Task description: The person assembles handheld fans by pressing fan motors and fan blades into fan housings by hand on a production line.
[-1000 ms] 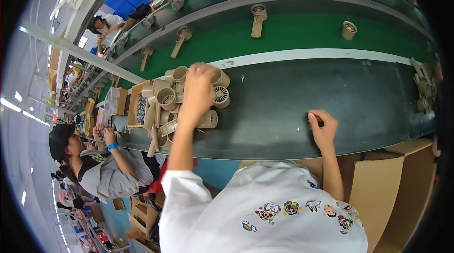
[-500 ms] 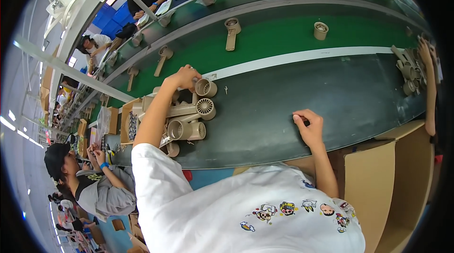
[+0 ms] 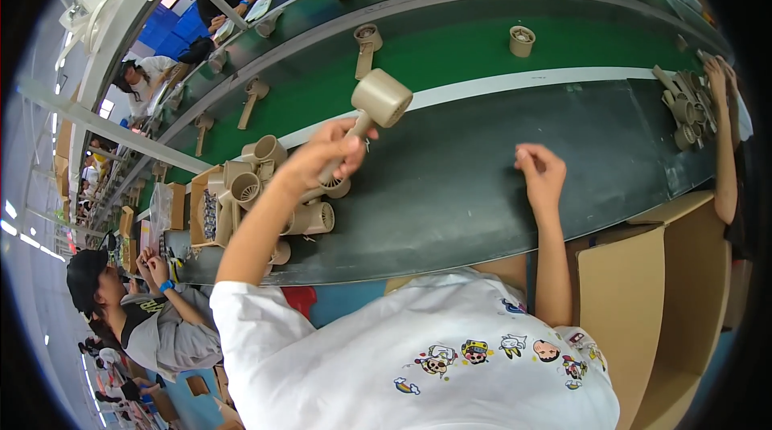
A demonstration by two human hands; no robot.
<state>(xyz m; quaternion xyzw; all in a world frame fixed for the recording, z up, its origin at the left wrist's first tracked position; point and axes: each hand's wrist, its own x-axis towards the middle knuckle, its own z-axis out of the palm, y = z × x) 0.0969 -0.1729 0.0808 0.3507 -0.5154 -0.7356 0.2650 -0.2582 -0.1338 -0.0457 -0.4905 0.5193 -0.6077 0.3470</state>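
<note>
My left hand (image 3: pixel 326 155) is closed round the handle of a beige hair-dryer-shaped housing (image 3: pixel 383 98). The housing is raised over the dark bench (image 3: pixel 434 197), its round barrel up and to the right. Below and left of that hand lies a pile of similar beige housings (image 3: pixel 310 219), some with round grilles showing. Over the bench's right half, apart from the parts, hovers my right hand (image 3: pixel 542 173). Its fingers are curled in toward the thumb, and I cannot see whether anything small is inside them.
Beyond the bench's white edge strip (image 3: pixel 450 104), a green conveyor (image 3: pixel 450 52) carries several beige parts. A cardboard box (image 3: pixel 623 293) stands open at the near right. More housings (image 3: pixel 683 112) lie beside a co-worker's arm (image 3: pixel 724 141). Another co-worker (image 3: pixel 157 293) sits at the left.
My left hand has lifted a housing from the pile and brought it up and right. My right hand has moved slightly up. The view has shifted a little.
</note>
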